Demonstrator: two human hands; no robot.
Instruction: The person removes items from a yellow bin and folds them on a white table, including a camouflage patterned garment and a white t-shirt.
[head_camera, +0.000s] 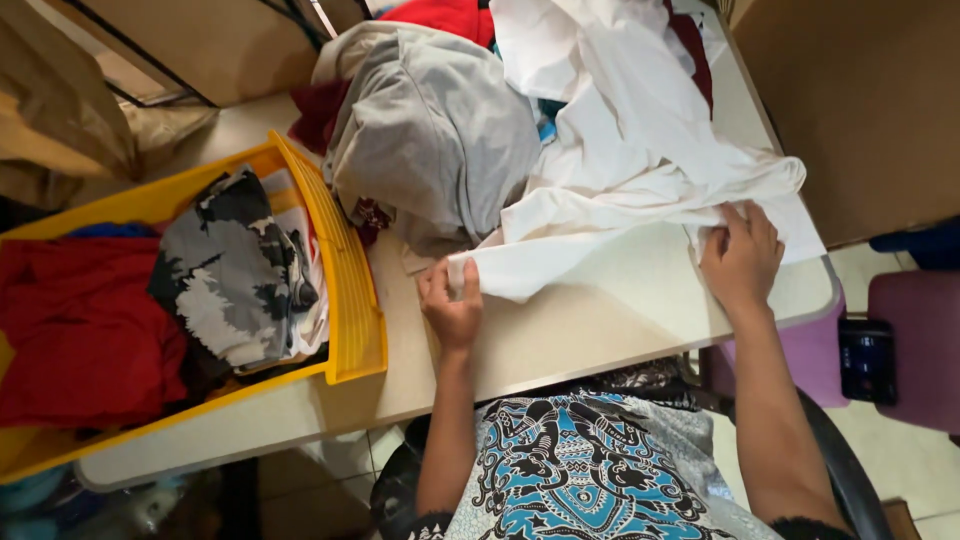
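Note:
A white garment (620, 140) lies spread over the beige table (600, 320). My left hand (452, 300) pinches its near left end, a sleeve or corner. My right hand (742, 255) grips the cloth's near right edge by the table's corner. Behind the white cloth sits a heap of clothes: a grey garment (440, 120) on top, with red fabric (445, 15) showing at the back.
A yellow plastic basket (345, 270) stands on the table's left, holding a red cloth (80, 330) and a grey camouflage garment (230, 265). Cardboard boxes (860, 100) flank the table. A purple chair (915, 340) stands to the right, with a small black device (866, 358) at its edge.

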